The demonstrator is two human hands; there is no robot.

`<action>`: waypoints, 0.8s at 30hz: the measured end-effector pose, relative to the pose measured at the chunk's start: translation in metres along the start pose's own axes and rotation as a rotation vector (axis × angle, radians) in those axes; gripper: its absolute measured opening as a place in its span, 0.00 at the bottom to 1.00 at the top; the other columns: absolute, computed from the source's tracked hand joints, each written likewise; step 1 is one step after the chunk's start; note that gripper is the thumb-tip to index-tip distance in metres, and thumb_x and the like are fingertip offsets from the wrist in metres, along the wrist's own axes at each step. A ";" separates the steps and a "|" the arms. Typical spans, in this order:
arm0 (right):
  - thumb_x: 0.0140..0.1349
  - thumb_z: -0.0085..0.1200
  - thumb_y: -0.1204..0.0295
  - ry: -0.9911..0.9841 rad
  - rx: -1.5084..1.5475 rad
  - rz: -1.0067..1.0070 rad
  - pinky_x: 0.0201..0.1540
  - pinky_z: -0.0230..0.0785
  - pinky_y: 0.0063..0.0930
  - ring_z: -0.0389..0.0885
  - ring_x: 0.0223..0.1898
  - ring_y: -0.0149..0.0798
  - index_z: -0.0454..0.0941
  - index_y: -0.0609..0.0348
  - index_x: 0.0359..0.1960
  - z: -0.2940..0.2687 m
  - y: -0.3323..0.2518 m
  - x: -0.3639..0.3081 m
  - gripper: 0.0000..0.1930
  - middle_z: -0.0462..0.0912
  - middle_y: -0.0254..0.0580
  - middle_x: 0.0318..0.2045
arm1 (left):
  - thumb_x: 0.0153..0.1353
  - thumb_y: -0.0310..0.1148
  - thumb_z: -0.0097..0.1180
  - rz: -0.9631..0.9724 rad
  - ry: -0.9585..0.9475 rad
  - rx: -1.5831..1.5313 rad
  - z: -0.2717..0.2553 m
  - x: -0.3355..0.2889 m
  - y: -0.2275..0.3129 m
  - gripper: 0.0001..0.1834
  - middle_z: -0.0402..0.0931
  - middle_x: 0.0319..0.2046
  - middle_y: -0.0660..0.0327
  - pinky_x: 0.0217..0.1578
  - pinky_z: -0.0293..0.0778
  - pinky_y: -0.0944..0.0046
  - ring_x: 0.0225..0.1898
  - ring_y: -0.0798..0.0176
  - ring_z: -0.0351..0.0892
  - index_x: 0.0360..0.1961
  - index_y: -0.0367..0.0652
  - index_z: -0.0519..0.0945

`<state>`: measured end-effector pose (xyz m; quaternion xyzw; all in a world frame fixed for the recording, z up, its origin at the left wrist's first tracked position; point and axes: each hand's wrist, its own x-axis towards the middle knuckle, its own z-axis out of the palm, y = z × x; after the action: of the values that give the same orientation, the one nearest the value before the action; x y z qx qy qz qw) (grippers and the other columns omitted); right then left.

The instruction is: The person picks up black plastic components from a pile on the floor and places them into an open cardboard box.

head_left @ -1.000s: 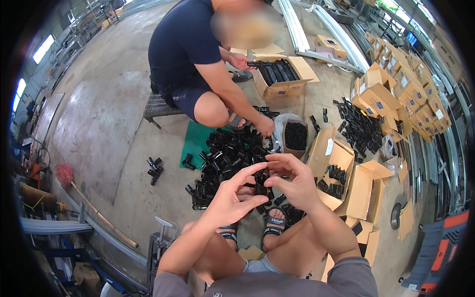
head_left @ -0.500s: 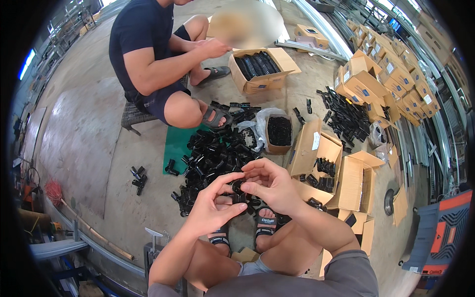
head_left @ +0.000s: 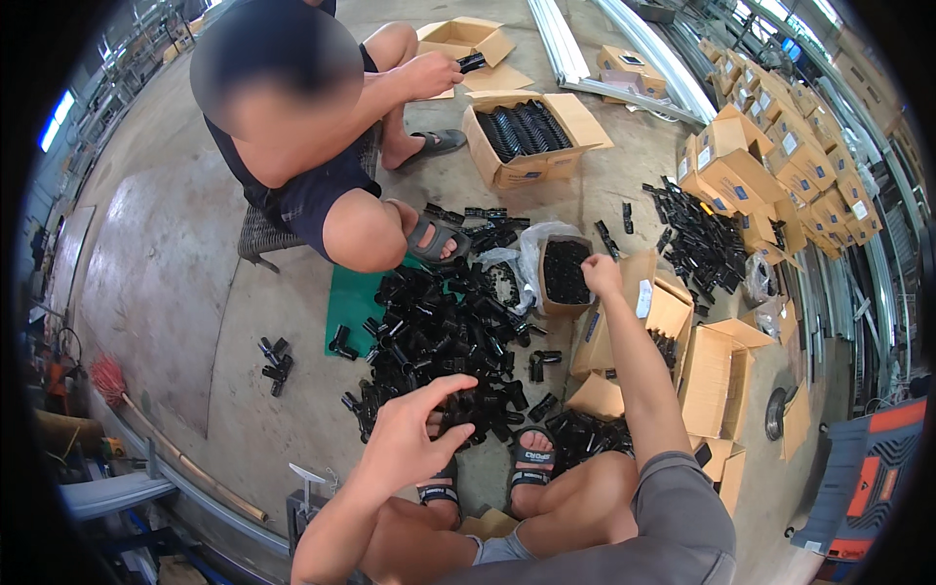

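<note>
My left hand (head_left: 414, 429) is curled around a black tube-shaped fitting (head_left: 454, 408), which is hard to separate from the dark pile behind it. Stretched forward, my right hand (head_left: 602, 274) is at the right edge of a small carton (head_left: 563, 308) full of small black parts. Its fingers are bunched, and whatever they may hold is hidden. Between my left hand and the carton lies a large heap of black fittings (head_left: 429, 327), partly on a green sheet (head_left: 343, 310).
A seated person (head_left: 292, 185) opposite holds a black fitting (head_left: 471, 62). Beyond the heap stands a carton of stacked black parts (head_left: 522, 174). Open cartons (head_left: 717, 375) are at my right, with another black pile (head_left: 697, 234) and stacked boxes (head_left: 804, 166) farther off.
My right hand has left the fitting at my left hand and reached forward to the small carton. The other person has leaned forward, and a black fitting now shows in their hand.
</note>
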<state>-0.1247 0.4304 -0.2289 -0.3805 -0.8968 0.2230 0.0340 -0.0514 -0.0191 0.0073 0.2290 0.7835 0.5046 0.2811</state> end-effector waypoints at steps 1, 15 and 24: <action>0.64 0.60 0.68 -0.036 -0.060 -0.007 0.51 0.78 0.42 0.87 0.46 0.49 0.87 0.51 0.44 0.013 0.003 0.000 0.10 0.89 0.47 0.42 | 0.57 0.18 0.67 -0.016 -0.001 -0.016 -0.001 0.000 0.001 0.29 0.74 0.32 0.67 0.33 0.76 0.74 0.30 0.79 0.73 0.60 0.47 0.78; 0.59 0.56 0.76 -0.258 -0.245 -0.134 0.54 0.78 0.50 0.85 0.51 0.57 0.85 0.59 0.36 0.112 0.010 0.011 0.06 0.86 0.57 0.44 | 0.54 0.27 0.72 -0.176 -0.028 0.177 -0.003 0.024 -0.014 0.27 0.86 0.42 0.55 0.41 0.82 0.64 0.37 0.64 0.86 0.57 0.46 0.82; 0.54 0.58 0.76 -0.135 0.152 0.070 0.53 0.78 0.47 0.86 0.48 0.57 0.89 0.52 0.37 0.138 0.033 0.022 0.11 0.87 0.56 0.43 | 0.56 0.31 0.70 0.023 -0.018 0.268 -0.001 0.023 -0.024 0.34 0.82 0.34 0.56 0.32 0.78 0.61 0.28 0.57 0.80 0.66 0.61 0.77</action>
<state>-0.1498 0.4144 -0.3693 -0.3922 -0.8637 0.3164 -0.0055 -0.0710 -0.0143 -0.0194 0.2779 0.8386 0.3968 0.2491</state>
